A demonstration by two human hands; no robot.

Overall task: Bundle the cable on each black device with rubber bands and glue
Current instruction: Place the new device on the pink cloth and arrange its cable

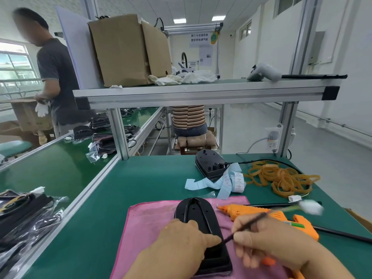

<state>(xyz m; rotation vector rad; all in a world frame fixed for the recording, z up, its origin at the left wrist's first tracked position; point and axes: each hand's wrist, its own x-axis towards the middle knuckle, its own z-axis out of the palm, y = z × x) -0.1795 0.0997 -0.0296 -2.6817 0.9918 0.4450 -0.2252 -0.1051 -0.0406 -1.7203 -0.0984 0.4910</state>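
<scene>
A black device (198,216) lies flat on a pink cloth (149,224) near the table's front edge. My left hand (181,240) rests on its near half, thumb pressing by the cable exit. My right hand (267,242) pinches the device's thin black cable (248,224), which runs up and right to a blurred white connector (311,206). An orange glue gun (267,217) lies just behind my right hand, nozzle pointing left. A pile of tan rubber bands (279,178) sits at the right. A second black device (209,164) stands farther back.
A strip of pale blue labels (223,182) curls beside the second device. Bagged black devices (26,210) lie on the conveyor at left. An aluminium post (118,133) and overhead shelf (201,93) with a cardboard box (120,51) stand ahead. A person (52,77) stands far left.
</scene>
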